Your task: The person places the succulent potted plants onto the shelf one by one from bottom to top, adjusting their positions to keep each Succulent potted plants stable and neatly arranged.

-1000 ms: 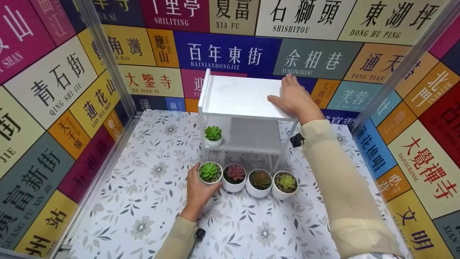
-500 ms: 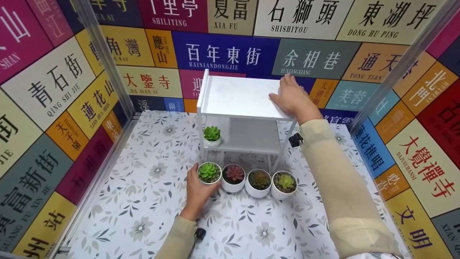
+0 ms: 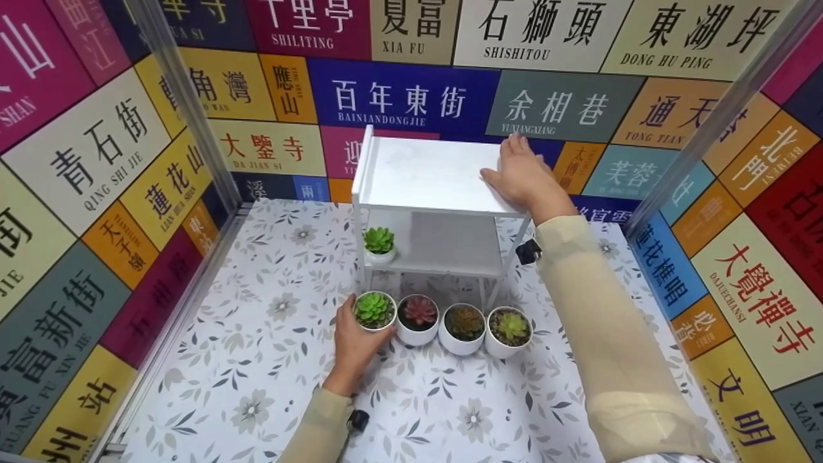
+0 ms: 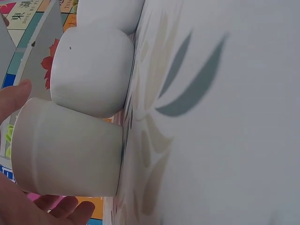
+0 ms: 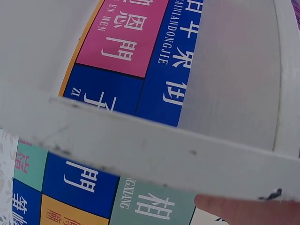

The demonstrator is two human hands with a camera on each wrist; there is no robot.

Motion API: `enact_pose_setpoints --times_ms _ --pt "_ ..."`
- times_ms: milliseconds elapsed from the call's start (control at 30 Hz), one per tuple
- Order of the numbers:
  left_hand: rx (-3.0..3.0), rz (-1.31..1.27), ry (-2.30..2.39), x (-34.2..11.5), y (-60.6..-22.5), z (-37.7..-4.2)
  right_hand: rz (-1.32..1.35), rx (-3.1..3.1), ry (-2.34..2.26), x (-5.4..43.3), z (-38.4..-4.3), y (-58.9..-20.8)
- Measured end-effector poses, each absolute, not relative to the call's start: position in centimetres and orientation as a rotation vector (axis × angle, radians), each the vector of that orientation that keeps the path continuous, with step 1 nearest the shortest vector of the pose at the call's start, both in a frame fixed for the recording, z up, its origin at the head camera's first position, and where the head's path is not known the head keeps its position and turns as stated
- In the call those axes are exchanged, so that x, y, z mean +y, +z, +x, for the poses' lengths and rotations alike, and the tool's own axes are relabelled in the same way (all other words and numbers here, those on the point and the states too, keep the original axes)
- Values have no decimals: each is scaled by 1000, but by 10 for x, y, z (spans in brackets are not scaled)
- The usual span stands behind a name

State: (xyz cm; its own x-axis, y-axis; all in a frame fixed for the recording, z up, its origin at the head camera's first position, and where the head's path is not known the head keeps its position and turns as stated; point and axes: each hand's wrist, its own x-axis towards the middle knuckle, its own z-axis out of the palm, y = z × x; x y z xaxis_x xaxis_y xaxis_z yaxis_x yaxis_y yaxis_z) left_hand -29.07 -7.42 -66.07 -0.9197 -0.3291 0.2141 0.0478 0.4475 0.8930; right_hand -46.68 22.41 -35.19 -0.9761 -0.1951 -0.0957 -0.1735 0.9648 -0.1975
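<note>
My left hand holds a white pot with a bright green succulent. Its thumb and fingers lie on either side of the pot, whose base is at the cloth in the left wrist view. Beside it stand a red succulent, a brownish one and a yellow-green one, all in white pots. Behind this row is a white two-tier shelf. My right hand rests on the right end of its top board, fingers straight. Its right wrist view shows mostly the shelf frame.
A smaller potted green succulent stands at the left end of the grey lower tier. Leaf-patterned cloth covers the table. Walls with colourful place-name panels enclose the back and sides, with metal posts at the corners.
</note>
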Motion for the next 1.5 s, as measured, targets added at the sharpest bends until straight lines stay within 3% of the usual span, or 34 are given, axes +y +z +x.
enact_pose_setpoints --times_ms 1500 --pt "-2346 257 -1494 -72 -658 -289 -316 2944 -262 224 -458 -347"
